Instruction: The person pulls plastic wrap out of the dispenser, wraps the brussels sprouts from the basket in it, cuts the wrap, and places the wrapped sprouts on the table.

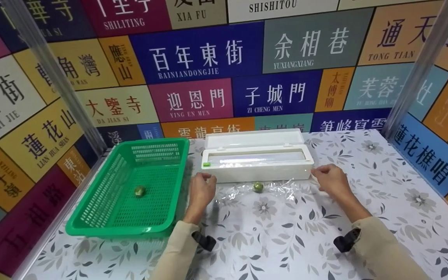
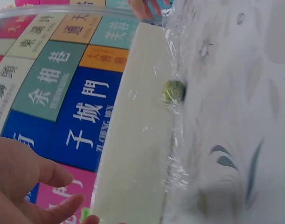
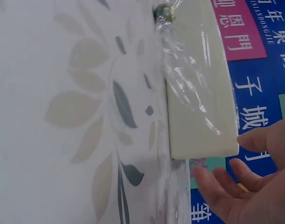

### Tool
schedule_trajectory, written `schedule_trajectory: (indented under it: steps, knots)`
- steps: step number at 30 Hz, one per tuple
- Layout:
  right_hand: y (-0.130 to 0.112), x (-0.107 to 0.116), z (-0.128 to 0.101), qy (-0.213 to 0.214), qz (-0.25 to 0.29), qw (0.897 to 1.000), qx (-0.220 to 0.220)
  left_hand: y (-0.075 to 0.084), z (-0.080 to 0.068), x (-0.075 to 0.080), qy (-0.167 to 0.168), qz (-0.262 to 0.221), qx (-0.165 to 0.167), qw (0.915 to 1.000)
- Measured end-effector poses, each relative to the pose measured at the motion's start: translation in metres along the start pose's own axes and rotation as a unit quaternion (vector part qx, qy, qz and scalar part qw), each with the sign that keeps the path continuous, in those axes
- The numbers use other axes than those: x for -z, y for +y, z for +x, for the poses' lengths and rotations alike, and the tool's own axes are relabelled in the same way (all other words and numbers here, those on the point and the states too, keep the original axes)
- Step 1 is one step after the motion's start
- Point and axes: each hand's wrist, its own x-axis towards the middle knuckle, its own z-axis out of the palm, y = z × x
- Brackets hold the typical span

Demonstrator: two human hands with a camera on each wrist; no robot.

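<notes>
Basket (image 1: 91,217): on the counter (image 1: 383,217) at my 10 o'clock, one small ball (image 1: 140,191) in it.
Film box (image 1: 257,157): at 12 o'clock, right of the basket.
Film sheet (image 1: 282,188): just before the box, second ball (image 1: 258,187) on it.
My hands: left hand (image 1: 202,191) at the sheet's left end, right hand (image 1: 331,179) at its right end.

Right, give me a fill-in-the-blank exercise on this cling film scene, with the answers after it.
1. One small green ball lies inside the green plastic ____.
2. The second small green ball sits on the sheet of clear ____ pulled from the white plastic dispenser box.
3. The dispenser's lid stands ____.
4. The left hand and the right hand are at the sheet's two ____.

Answers: basket; cling film; open; ends
</notes>
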Motion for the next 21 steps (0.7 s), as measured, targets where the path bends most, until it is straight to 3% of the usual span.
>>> schedule_trajectory:
  steps: [3,6,9,12,17,21]
  knots:
    - [-0.001,-0.003,-0.003,-0.085,0.045,0.994,-0.048,-0.012,0.004,-0.001,-0.012,-0.028,0.054,0.9981]
    - [-0.002,-0.009,-0.002,-0.123,0.106,0.985,-0.064,-0.019,0.01,-0.004,-0.036,-0.082,0.098,0.9911]
    - [-0.004,-0.016,0.0,-0.11,0.16,0.979,-0.07,-0.021,0.015,-0.007,-0.054,-0.129,0.139,0.9804]
    - [-0.005,-0.023,0.0,-0.078,0.211,0.971,-0.08,-0.025,0.018,-0.014,-0.044,-0.181,0.162,0.9691]
    - [-0.007,-0.029,0.0,-0.036,0.254,0.963,-0.084,-0.028,0.025,-0.02,-0.018,-0.282,0.145,0.9481]
    - [-0.008,-0.028,0.002,-0.018,0.234,0.97,-0.056,-0.029,0.029,-0.019,-0.013,-0.307,0.136,0.9419]
